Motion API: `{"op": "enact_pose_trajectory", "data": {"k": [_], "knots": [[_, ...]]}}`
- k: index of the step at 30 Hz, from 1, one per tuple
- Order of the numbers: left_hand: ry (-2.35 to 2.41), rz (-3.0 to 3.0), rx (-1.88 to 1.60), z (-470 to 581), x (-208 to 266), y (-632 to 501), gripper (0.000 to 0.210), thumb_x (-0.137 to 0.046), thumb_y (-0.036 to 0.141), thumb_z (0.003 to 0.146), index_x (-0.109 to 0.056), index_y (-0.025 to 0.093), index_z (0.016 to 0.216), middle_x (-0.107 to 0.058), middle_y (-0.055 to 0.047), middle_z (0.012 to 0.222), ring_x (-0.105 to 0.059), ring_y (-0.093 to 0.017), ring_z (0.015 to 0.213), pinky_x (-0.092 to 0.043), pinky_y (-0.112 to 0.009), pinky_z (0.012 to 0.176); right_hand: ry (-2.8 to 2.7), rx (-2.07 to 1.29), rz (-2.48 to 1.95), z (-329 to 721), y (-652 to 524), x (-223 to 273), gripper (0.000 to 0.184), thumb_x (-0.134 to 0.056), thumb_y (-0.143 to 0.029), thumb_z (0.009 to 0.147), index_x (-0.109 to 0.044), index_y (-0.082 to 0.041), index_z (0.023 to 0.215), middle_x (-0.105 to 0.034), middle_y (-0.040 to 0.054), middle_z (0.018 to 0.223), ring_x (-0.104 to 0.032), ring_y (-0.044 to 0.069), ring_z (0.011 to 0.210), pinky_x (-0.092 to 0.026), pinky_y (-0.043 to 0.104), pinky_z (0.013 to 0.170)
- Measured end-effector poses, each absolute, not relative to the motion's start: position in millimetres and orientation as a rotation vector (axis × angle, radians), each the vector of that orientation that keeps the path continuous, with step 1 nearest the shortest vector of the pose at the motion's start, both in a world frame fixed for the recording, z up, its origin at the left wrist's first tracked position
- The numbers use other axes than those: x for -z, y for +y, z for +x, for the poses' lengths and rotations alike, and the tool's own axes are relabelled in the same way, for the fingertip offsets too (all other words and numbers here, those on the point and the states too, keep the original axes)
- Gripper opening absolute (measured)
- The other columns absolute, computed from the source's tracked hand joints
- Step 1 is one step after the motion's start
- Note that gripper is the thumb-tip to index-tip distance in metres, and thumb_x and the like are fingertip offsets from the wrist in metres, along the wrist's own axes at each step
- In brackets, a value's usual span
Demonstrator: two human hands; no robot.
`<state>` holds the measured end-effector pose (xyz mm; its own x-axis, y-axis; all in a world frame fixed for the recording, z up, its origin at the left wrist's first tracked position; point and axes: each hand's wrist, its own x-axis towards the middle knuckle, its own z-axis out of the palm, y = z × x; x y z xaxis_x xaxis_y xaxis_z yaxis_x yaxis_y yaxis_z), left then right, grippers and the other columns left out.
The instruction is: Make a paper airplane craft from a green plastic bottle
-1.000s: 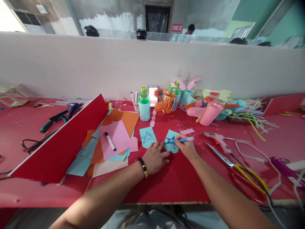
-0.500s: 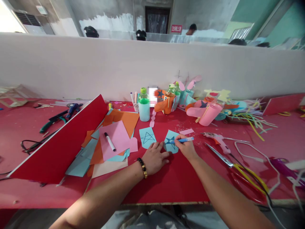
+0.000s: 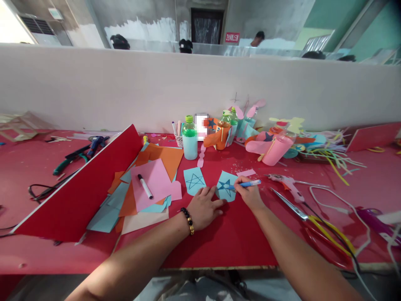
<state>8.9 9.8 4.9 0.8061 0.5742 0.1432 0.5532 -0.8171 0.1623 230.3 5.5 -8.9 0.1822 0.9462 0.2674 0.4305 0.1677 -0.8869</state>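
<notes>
Two pieces of light blue paper lie side by side on the red tabletop. The left blue paper [image 3: 191,189] carries a star drawn in dark outline. On the right blue paper [image 3: 223,195] is another star, partly coloured in blue. My right hand [image 3: 249,194] pinches a blue marker [image 3: 246,184], its tip over the right star. My left hand [image 3: 206,207] lies palm down with fingers spread, fingertips at the lower edges of both papers. A beaded bracelet [image 3: 188,220] circles my left wrist.
Coloured paper sheets [image 3: 153,177] with a black-and-white marker [image 3: 145,186] lie left, beside a red board [image 3: 84,188]. A green-capped bottle [image 3: 189,142] and paper-wrapped bottle crafts [image 3: 275,149] stand behind. Right are a glue gun [image 3: 290,186] and large scissors [image 3: 313,223].
My right hand and the blue marker have shifted slightly to the right over the star, whose blue colouring shows more clearly. My left hand has stayed in place.
</notes>
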Motion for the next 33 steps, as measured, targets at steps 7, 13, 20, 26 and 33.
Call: {"op": "enact_pose_trajectory", "data": {"k": [7,13,20,26,33], "knots": [[0.892,2.877,-0.277,8.8,-3.6,10.1,0.037,-0.048,0.048,0.092,-0.053,0.038,0.128,-0.035,-0.007,0.142,-0.038,-0.029,0.121,-0.033,-0.046,0.102,-1.445,-0.649,-1.424,229.1,6.2,9.7,0.014,-0.055,-0.024,0.077,-0.05,-0.02,0.064,-0.047,-0.0045,0.055,-0.044,0.012,0.054,-0.033,0.025,0.052],[0.891,2.868,-0.279,8.4,-5.3,9.9,0.037,-0.047,0.048,0.092,-0.052,0.039,0.128,-0.035,-0.007,0.142,-0.038,-0.029,0.12,-0.033,-0.047,0.102,-1.43,-0.638,-1.423,229.4,5.5,10.9,0.013,-0.053,-0.021,0.074,-0.048,-0.02,0.062,-0.042,-0.0058,0.052,-0.039,0.011,0.052,-0.03,0.025,0.05],[0.889,2.87,-0.294,8.7,-4.8,10.0,0.037,-0.049,0.048,0.092,-0.053,0.038,0.127,-0.035,-0.007,0.142,-0.037,-0.029,0.121,-0.033,-0.047,0.103,-1.432,-0.626,-1.395,230.5,4.4,9.3,0.014,-0.051,-0.018,0.068,-0.044,-0.021,0.055,-0.04,-0.0055,0.051,-0.038,0.011,0.052,-0.03,0.025,0.05],[0.892,2.868,-0.284,8.9,-4.3,9.7,0.037,-0.047,0.048,0.092,-0.053,0.039,0.127,-0.035,-0.008,0.143,-0.038,-0.029,0.12,-0.033,-0.047,0.103,-1.422,-0.597,-1.406,228.6,3.7,6.7,0.013,-0.052,-0.021,0.074,-0.048,-0.021,0.061,-0.042,-0.0055,0.053,-0.04,0.011,0.052,-0.032,0.025,0.051],[0.892,2.868,-0.289,8.7,-4.2,9.9,0.037,-0.048,0.048,0.092,-0.053,0.038,0.128,-0.035,-0.007,0.143,-0.038,-0.029,0.121,-0.032,-0.046,0.103,-1.44,-0.588,-1.421,228.2,4.5,9.5,0.014,-0.054,-0.023,0.076,-0.05,-0.021,0.063,-0.045,-0.0047,0.055,-0.041,0.012,0.053,-0.032,0.025,0.052]]}}
